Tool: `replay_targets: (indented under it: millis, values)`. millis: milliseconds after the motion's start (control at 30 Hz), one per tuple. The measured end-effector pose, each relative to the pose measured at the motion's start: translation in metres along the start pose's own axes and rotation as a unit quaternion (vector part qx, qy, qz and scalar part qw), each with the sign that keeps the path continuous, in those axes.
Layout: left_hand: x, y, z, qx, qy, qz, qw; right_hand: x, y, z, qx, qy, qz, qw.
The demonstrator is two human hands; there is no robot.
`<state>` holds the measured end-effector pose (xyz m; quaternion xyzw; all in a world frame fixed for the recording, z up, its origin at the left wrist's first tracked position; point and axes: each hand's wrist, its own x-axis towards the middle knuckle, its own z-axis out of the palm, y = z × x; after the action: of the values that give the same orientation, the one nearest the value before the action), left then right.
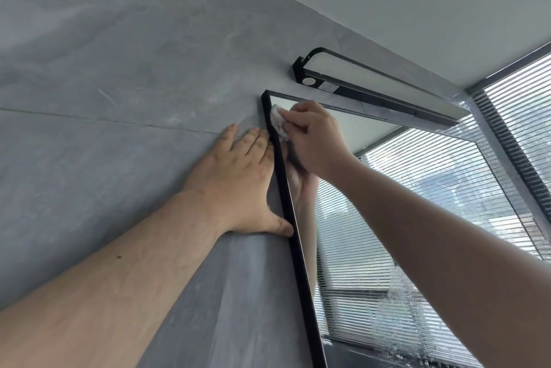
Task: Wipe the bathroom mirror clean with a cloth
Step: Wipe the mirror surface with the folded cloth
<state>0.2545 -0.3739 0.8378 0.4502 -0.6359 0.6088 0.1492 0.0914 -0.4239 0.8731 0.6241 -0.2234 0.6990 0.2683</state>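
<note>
The mirror hangs on the grey wall in a thin black frame and reflects window blinds. Soapy smears show on the lower glass. My right hand grips a small white cloth and presses it against the glass at the top left corner. My left hand lies flat on the wall just left of the frame, fingers straight, thumb touching the frame's edge.
A black wall lamp sits just above the mirror's top edge. A window with horizontal blinds fills the right side. The grey tiled wall extends to the left, with the white ceiling above.
</note>
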Motion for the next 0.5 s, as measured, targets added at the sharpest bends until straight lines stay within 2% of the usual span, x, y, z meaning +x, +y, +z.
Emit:
replay_targets:
  millis: [267,500]
  values:
    - [0.001,0.0,0.002,0.003,0.016,0.001,1.0,0.042,0.001,0.006,0.003,-0.001,0.01,1.0]
    - [0.001,0.0,0.0,0.013,0.002,-0.002,1.0,0.004,0.006,-0.004,0.052,-0.009,0.009,0.999]
